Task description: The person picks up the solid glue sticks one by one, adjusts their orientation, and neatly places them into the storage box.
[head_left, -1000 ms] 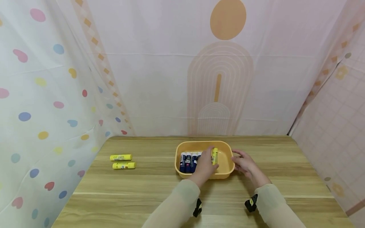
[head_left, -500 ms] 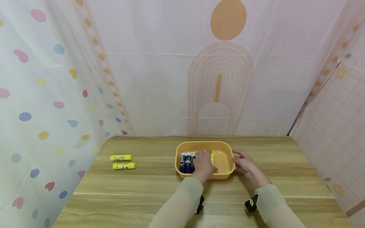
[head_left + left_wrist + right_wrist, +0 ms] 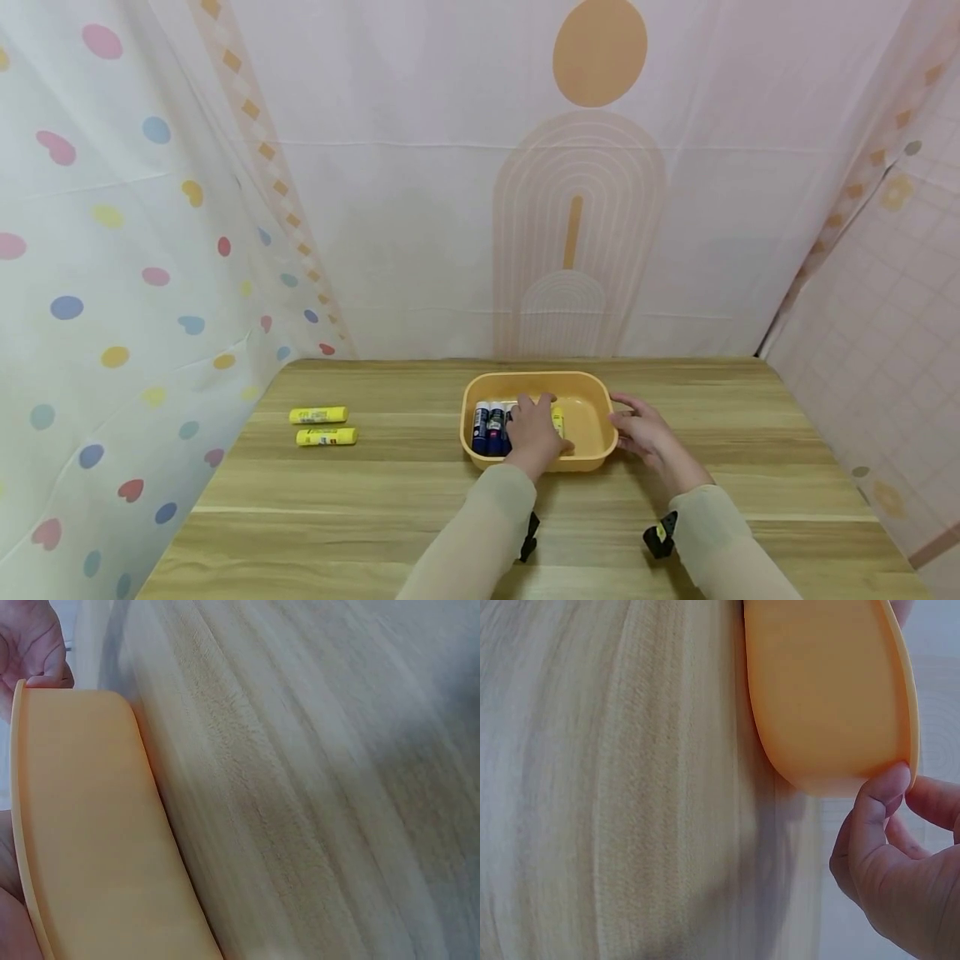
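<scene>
An orange-yellow plastic tray point(image 3: 596, 429) stands on the table, with several dark blue glue sticks point(image 3: 496, 429) with white caps lined up at its left end. Inside it, my left hand point(image 3: 534, 433) holds a yellow glue stick point(image 3: 558, 421) upright in line beside the blue ones, thumb near and fingertips far. The hand covers part of that row. My right hand point(image 3: 648, 437) pinches the tray's right rim; the right wrist view shows thumb and finger point(image 3: 889, 784) on the edge. In the left wrist view, the tray wall point(image 3: 90, 810) hides the glue sticks.
Two yellow glue sticks point(image 3: 318, 415) lie sideways on the left of the wooden table point(image 3: 337, 517). Patterned cloth point(image 3: 420, 233) hangs behind the table and along both sides.
My left hand has shifted a little to the left with the yellow glue stick, toward the blue row. The right hand and the tray have stayed in place.
</scene>
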Demonstrator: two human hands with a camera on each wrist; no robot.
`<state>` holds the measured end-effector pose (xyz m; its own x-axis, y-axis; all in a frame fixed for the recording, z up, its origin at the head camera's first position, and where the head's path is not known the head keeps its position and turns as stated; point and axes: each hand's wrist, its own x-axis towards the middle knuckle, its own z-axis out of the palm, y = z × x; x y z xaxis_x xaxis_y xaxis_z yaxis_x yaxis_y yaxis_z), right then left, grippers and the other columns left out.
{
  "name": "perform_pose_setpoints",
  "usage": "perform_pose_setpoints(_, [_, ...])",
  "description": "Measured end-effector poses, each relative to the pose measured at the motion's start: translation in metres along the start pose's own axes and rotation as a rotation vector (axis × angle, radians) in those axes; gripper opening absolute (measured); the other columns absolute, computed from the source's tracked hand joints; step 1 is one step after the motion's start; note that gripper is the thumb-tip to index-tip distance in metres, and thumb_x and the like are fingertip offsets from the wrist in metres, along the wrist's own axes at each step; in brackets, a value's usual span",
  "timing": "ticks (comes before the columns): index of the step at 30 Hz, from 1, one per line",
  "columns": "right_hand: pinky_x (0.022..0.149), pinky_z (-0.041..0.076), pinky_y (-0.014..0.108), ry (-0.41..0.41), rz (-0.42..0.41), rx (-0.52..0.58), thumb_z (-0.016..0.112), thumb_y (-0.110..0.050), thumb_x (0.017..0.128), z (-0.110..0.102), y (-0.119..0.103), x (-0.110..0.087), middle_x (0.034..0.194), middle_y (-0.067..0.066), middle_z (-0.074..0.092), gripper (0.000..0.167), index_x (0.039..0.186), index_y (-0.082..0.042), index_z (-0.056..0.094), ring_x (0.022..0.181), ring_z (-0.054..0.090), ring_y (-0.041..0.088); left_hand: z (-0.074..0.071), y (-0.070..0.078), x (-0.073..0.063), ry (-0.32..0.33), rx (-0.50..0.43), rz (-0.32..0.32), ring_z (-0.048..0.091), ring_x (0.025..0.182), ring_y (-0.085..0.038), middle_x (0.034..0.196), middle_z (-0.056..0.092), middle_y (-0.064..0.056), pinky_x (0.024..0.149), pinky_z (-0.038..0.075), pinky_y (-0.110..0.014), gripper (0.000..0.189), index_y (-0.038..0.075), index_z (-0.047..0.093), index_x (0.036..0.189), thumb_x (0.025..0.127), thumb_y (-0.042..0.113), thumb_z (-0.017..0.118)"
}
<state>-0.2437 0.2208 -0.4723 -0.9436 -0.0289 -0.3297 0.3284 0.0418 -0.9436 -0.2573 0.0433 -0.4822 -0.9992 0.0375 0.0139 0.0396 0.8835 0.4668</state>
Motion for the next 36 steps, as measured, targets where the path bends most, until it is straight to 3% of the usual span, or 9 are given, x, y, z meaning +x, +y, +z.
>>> perform_pose_setpoints(5, [0.06,0.05,0.02,-0.003,-0.01,-0.002,0.05,-0.006,0.096,-0.001,0.0,0.0,0.106,0.012,0.054,0.05,0.143,-0.003,0.033,0.075,0.059,0.01,-0.004,-0.001,-0.002,0.014,-0.101,0.032,0.048,0.097,-0.024,0.113,0.048,-0.009,0.081,0.042,-0.043,0.065,0.019,0.055,0.126,0.07,0.037,0.083])
perform_pose_setpoints(11, [0.061,0.05,0.02,-0.038,-0.039,0.028,0.054,-0.008,0.094,-0.004,0.0,-0.002,0.1,0.008,0.054,0.05,0.14,-0.003,0.037,0.075,0.059,0.011,-0.024,-0.009,-0.009,0.121,-0.215,0.138,0.054,0.094,-0.02,0.108,0.056,-0.006,0.076,0.046,-0.037,0.046,0.017,0.057,0.125,0.083,0.027,0.072])
perform_pose_setpoints(15, [0.061,0.05,0.02,-0.004,-0.01,-0.004,0.05,-0.005,0.095,-0.002,-0.001,0.0,0.101,0.008,0.053,0.049,0.142,-0.002,0.034,0.074,0.058,0.01,-0.044,-0.03,-0.011,0.194,-0.334,0.149,0.053,0.083,-0.018,0.102,0.057,-0.009,0.066,0.044,-0.029,0.043,0.014,0.055,0.126,0.086,0.021,0.068])
perform_pose_setpoints(19, [0.06,0.05,0.021,0.007,0.007,-0.019,0.049,-0.004,0.096,-0.001,-0.002,0.001,0.103,0.01,0.051,0.05,0.143,-0.002,0.032,0.074,0.057,0.011,-0.063,-0.068,-0.011,0.304,-0.491,0.094,0.051,0.075,-0.02,0.097,0.056,-0.014,0.062,0.044,-0.028,0.041,0.009,0.053,0.125,0.086,0.014,0.066])
perform_pose_setpoints(23, [0.059,0.05,0.021,0.012,0.014,-0.025,0.048,-0.004,0.096,-0.003,0.0,0.003,0.105,0.011,0.05,0.05,0.143,-0.003,0.033,0.074,0.058,0.011,-0.082,-0.113,-0.013,0.446,-0.557,-0.043,0.051,0.086,-0.026,0.101,0.054,-0.018,0.072,0.045,-0.035,0.042,0.006,0.051,0.126,0.086,0.01,0.064])
perform_pose_setpoints(27, [0.06,0.05,0.02,0.01,0.013,-0.03,0.048,-0.004,0.096,-0.006,0.0,0.003,0.107,0.012,0.05,0.049,0.143,-0.003,0.033,0.075,0.058,0.011,-0.101,-0.153,-0.02,0.534,-0.561,-0.294,0.044,0.11,-0.039,0.121,0.045,-0.026,0.089,0.04,-0.051,0.061,0.005,0.038,0.14,0.085,0.017,0.064])
perform_pose_setpoints(31, [0.06,0.05,0.02,0.005,0.008,-0.034,0.048,-0.005,0.096,-0.008,-0.002,0.0,0.108,0.011,0.05,0.049,0.143,-0.003,0.033,0.074,0.057,0.01,-0.114,-0.186,-0.025,0.527,-0.599,-0.549,0.025,0.127,-0.046,0.14,0.023,-0.03,0.103,0.029,-0.057,0.086,0.007,0.014,0.151,0.084,0.028,0.065])
perform_pose_setpoints(36, [0.061,0.05,0.022,-0.003,0.006,-0.039,0.048,-0.006,0.097,-0.009,-0.004,-0.004,0.107,0.01,0.051,0.05,0.144,-0.003,0.032,0.073,0.057,0.01,-0.123,-0.219,-0.025,0.483,-0.651,-0.728,0.014,0.132,-0.049,0.147,0.005,-0.03,0.109,0.019,-0.057,0.098,0.004,-0.004,0.151,0.085,0.033,0.062])
